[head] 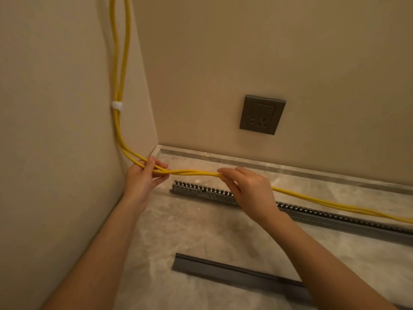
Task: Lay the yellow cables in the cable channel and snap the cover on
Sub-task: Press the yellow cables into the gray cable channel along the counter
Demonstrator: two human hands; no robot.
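Yellow cables (192,173) come down the left wall through a white clip (117,105), bend at the corner and run right, held above the marble floor. My left hand (143,177) holds them near the corner, fingers curled round them. My right hand (250,189) pinches them a little farther right, above the channel. The grey slotted cable channel (201,190) lies on the floor along the back wall, with no cable in the stretch that shows. Its flat grey cover (234,275) lies apart, nearer to me.
A grey wall socket (262,114) sits on the back wall above the channel. The left wall and back wall meet in a corner (156,144) close to my left hand. A pale skirting strip (268,164) runs along the back wall.
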